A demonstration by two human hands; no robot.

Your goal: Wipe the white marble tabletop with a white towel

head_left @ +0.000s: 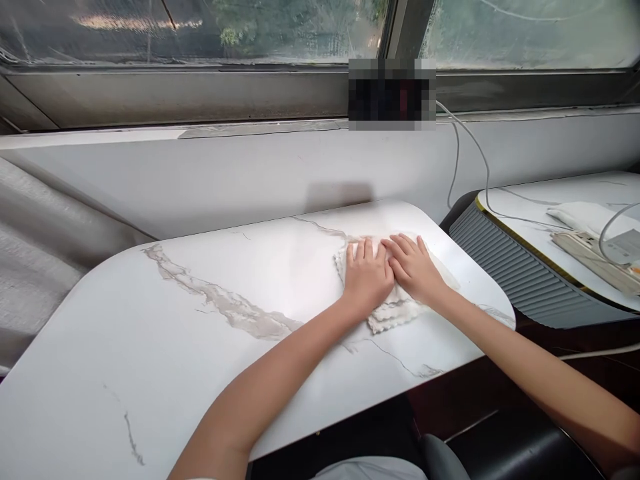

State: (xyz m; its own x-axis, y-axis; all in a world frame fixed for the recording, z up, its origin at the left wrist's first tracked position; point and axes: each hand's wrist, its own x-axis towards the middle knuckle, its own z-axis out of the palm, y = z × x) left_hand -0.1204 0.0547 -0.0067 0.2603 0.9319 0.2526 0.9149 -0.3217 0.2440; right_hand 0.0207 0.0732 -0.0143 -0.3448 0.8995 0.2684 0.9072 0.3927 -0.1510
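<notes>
A small white cloth [395, 313] with a wavy edge lies folded on the white marble table [200, 313], near its right end. My left hand [367, 277] rests flat on the cloth with its fingers stretched out and together. My right hand [413, 267] lies flat beside it, fingers extended, its fingertips touching the left hand's fingers. Both palms press down on the cloth and cover most of it. Neither hand holds anything.
A second table [530, 233] stands to the right with a folded white cloth [583, 217], a power strip [597, 257] and white cables [470, 150]. A window ledge [200, 137] runs behind. A grey curtain [45, 247] hangs at left. A dark chair [505, 443] sits below.
</notes>
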